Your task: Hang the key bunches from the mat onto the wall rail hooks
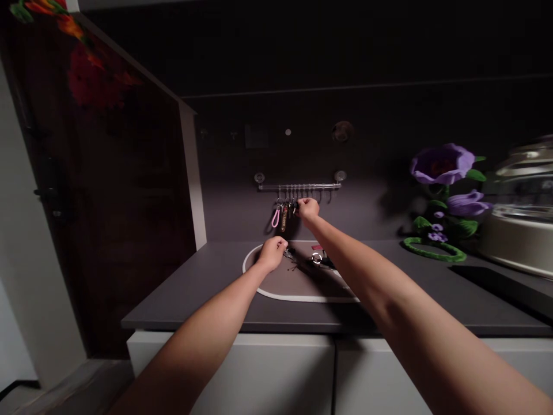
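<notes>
My right hand (pixel 308 208) is raised to a clear rail (pixel 300 187) on the dark wall, its fingers pinched at a bunch of small keys on the hooks. Left of those fingers hang a pink strap (pixel 276 218) and a brown tag with lettering (pixel 284 219). Lower down, my left hand (pixel 273 252) is closed over the left part of an oval mat (pixel 298 298), with small keys (pixel 288 252) at its fingertips. On the mat, a metal ring (pixel 317 258) and a small red item (pixel 317 247) lie beside my right forearm.
Purple artificial flowers (pixel 444 164) with a green ring base (pixel 434 250) stand at the right of the grey counter (pixel 185 288). Beyond them is a large pale, glassy appliance (pixel 522 225). A dark door (pixel 108 202) is on the left, and orange-red flowers (pixel 71 26) hang at upper left.
</notes>
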Demonstrator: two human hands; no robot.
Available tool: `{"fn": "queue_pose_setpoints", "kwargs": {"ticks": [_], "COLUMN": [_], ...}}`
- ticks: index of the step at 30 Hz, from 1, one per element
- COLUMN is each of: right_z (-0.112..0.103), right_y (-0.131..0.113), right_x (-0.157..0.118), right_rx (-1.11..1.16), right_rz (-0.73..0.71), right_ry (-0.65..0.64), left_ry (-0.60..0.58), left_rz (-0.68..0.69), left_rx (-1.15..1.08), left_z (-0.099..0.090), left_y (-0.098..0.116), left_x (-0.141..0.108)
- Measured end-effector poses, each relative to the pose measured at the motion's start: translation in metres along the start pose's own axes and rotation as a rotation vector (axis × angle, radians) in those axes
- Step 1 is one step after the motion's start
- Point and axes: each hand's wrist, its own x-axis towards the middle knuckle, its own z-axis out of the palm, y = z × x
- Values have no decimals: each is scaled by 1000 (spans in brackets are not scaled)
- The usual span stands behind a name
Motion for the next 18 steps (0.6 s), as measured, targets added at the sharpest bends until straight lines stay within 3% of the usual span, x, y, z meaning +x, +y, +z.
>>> {"fn": "queue_pose_setpoints", "kwargs": {"ticks": [3, 12, 18], "right_z": [-1, -16, -29], "right_y": [-2, -13, -18], "right_x": [-4, -27, -52], "right_rx": [70, 346, 371], "right_rz": [96, 226, 317], "right_ry": [52, -63, -81], "left_ry": [5, 21, 39], "left_rz": [-2, -31, 3], "left_rx": [-14, -36, 30], "left_z": [1, -1, -7], "left_y": [-4, 0, 4], "left_x": [2, 1, -1]}}
